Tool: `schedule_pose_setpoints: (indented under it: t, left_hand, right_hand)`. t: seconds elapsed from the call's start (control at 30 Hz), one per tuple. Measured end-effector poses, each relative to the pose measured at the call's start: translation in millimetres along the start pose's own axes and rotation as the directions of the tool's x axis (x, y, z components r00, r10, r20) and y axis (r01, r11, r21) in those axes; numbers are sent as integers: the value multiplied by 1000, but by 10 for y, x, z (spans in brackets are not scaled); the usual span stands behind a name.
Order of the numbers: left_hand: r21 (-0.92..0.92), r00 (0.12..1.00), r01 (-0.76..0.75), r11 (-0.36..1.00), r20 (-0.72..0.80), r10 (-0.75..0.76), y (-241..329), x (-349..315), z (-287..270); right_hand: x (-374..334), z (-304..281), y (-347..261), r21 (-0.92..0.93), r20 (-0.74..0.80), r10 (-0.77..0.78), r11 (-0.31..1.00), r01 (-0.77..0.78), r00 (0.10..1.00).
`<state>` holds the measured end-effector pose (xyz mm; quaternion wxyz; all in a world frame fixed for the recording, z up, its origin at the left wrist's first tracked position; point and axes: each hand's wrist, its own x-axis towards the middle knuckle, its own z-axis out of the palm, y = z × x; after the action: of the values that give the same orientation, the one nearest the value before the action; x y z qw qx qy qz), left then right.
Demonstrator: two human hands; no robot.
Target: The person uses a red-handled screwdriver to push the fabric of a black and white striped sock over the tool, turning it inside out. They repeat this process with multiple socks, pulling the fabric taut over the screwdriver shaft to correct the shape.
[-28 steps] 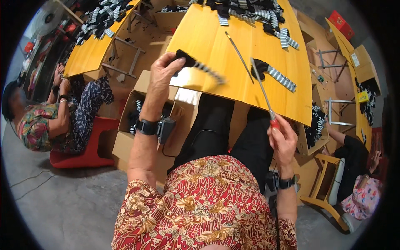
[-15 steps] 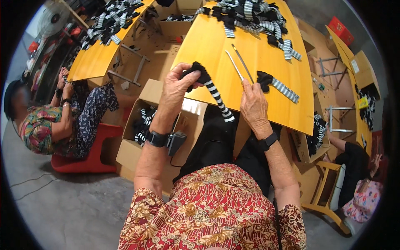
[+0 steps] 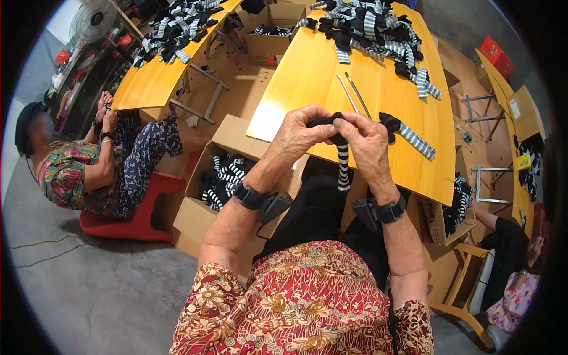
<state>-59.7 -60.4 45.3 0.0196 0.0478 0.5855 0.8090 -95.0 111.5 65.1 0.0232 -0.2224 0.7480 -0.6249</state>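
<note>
A black knitted piece with a narrow black-and-white striped tube (image 3: 343, 164), sock-like in shape, is held up over the table's near edge. My left hand (image 3: 297, 137) pinches the black end from the left. My right hand (image 3: 368, 142) is closed on the same end, its thumb and fingertips meeting the left ones. The striped part hangs down over my lap. Beyond my hands lie two thin rod-like tools, one pale (image 3: 347, 92) and one dark (image 3: 358, 96). Right of them rests another black knitted piece with a grey-striped end (image 3: 417, 142).
A heap of striped knitted pieces (image 3: 370, 29) covers the far end of the yellow table (image 3: 284, 83). An open carton (image 3: 195, 222) with striped pieces stands at left, another carton (image 3: 435, 222) at right. One person sits on a red chair (image 3: 130, 222); another sits at far right.
My right hand has left the rod tools and joined my left hand at the black end. My left hand has moved right with the piece. The view has shifted slightly.
</note>
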Motion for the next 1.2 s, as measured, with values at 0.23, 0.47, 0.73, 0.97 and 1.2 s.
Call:
schedule_pose_setpoints:
  t: [0.23,0.47,0.73,0.97,1.2]
  left_hand:
    - [-10,993,101,995,-66,-102,-55,-103,-115]
    - [-288,975,180,941,-73,-209,-288,-283,116]
    - [-526,941,58,848,-254,-222,-539,-407,40]
    - [-581,922,124,804,-231,-310,-935,-617,220]
    - [210,725,462,862,471,-503,-1205,-1010,891]
  right_hand:
    - [-32,-115,225,399,-107,241,899,-181,965]
    - [-79,22,394,576,-142,268,805,-140,953]
    - [-291,254,52,-56,-23,52,997,-53,998]
    - [-457,420,-148,-37,168,-43,998,50,985]
    - [-696,-80,-377,139,215,121,978,-153,969]
